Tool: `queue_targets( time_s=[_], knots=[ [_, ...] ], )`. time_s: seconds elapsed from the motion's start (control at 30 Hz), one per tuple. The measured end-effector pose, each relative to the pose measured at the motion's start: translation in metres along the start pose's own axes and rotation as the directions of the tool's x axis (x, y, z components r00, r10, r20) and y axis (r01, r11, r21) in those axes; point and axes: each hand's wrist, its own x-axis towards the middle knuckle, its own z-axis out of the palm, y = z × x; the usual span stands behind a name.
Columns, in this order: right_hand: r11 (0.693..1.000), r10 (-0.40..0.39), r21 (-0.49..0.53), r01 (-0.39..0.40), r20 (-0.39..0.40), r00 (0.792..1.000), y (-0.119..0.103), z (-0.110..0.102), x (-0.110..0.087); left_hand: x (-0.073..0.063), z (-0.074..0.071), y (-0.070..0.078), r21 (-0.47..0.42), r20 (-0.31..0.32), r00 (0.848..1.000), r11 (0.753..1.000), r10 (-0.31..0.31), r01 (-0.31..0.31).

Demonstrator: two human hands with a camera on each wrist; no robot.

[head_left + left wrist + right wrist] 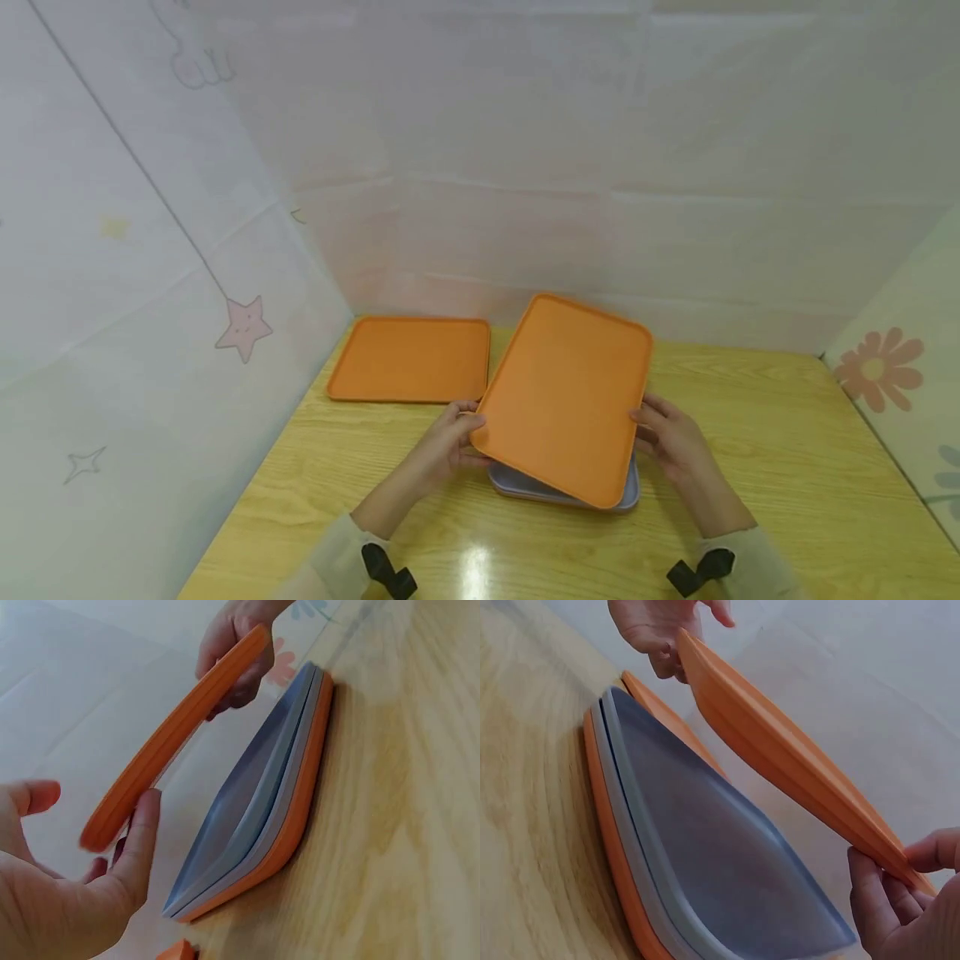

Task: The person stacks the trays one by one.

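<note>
Both hands hold an orange rectangular tray (566, 400) tilted above a small stack of trays. The left hand (442, 442) is at its left corner; in the left wrist view the fingers (142, 832) reach behind the tray's edge while the thumb stands off it. On the opposite edge, the right hand (672, 442) pinches the tray between thumb and fingers, seen closely in the right wrist view. Below lies a blue-grey tray (697, 817), resting on a pale grey tray (622, 780) with an orange tray (607, 802) at the bottom. The lifted tray hides most of the stack from above.
Another orange tray (411, 360) lies flat at the back left of the wooden table (780, 450). Pale printed sheets (510, 167) stand behind the table and along both sides. Black wrist mounts (390, 572) sit on both sleeves.
</note>
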Motion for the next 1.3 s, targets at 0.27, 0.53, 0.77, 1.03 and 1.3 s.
queue_targets(
  time_s=[0.27, 0.53, 0.77, 1.03, 1.3],
  knots=[
    [0.998, 0.024, -0.054, -0.019, 0.104, 0.994, -0.003, -0.011, 0.007, 0.026, -0.016, 0.013, 0.165, 0.026, 0.999, 0.986, -0.031, 0.027],
    [0.991, 0.064, -0.124, -0.047, 0.134, 0.989, -0.004, -0.015, 0.013, 0.059, -0.023, 0.013, 0.216, 0.03, 0.999, 0.976, -0.015, 0.008],
    [0.989, 0.089, -0.133, -0.068, 0.163, 0.983, -0.002, -0.019, 0.018, 0.071, -0.022, 0.01, 0.27, 0.004, 1.0, 0.963, -0.025, 0.023],
    [0.975, 0.097, -0.214, -0.06, 0.17, 0.981, -0.001, -0.025, 0.03, 0.081, -0.021, 0.01, 0.27, -0.001, 0.999, 0.962, -0.04, 0.039],
    [0.949, 0.08, -0.313, -0.034, 0.137, 0.987, 0.005, -0.025, 0.041, 0.088, -0.024, 0.005, 0.267, 0.002, 0.999, 0.963, -0.049, 0.046]
  ],
)
